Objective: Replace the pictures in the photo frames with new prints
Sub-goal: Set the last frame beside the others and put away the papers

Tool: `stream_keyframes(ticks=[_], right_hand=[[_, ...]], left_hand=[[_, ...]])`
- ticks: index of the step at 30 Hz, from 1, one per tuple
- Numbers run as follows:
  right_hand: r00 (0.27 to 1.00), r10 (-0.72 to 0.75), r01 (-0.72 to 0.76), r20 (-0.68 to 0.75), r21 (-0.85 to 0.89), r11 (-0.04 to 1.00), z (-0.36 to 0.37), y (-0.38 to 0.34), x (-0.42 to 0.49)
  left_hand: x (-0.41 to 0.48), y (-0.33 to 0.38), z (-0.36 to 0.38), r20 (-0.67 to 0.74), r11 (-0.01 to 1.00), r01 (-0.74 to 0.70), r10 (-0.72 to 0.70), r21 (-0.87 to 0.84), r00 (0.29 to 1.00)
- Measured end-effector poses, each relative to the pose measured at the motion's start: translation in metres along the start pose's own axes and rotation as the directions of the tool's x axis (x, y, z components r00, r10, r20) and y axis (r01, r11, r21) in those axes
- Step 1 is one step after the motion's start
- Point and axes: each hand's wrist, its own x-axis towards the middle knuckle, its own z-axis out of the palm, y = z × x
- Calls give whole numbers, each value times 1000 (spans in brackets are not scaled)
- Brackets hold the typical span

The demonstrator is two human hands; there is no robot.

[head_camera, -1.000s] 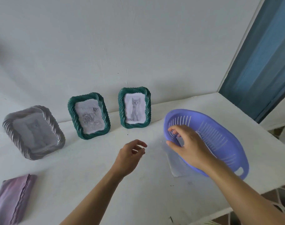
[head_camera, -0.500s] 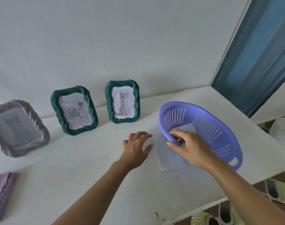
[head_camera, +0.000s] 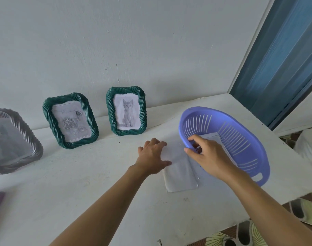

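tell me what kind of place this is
Probably a room in a home: photo frames stand on a white painted shelf against a plain wall, a plastic basket is tipped up on it, and patterned floor tiles show below its edge.

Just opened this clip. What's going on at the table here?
A person's right hand grips the near rim of a tilted purple slotted basket, while the left hand presses flat on a white paper sheet lying partly under it. The green cat frame, green rose frame and silver frame stand along the wall, pictures in place.
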Motion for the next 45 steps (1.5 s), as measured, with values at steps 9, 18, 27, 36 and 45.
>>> stream_keyframes(ticks=[9, 18, 27, 36, 45], right_hand=[[999, 11, -12, 33, 26, 1000, 0, 1, 1], [998, 27, -31, 49, 76, 997, -2, 5, 2], [998, 60, -64, 32, 106, 992, -2, 4, 2], [997, 72, -73, 16, 73, 995, -2, 0, 0], [993, 118, -116, -18, 62, 991, 8, -22, -4]], left_hand=[[15, 11, -10, 76, 979, 136, -149, 155, 986], [16, 13, -13, 125, 980, 164, -177, 112, 976], [0, 15, -1, 24, 989, 112, -110, -98, 994], [-30, 14, 11, -309, 891, -107, -38, -441, 950], [-45, -17, -10, -135, 703, 75, -238, -707, 962]])
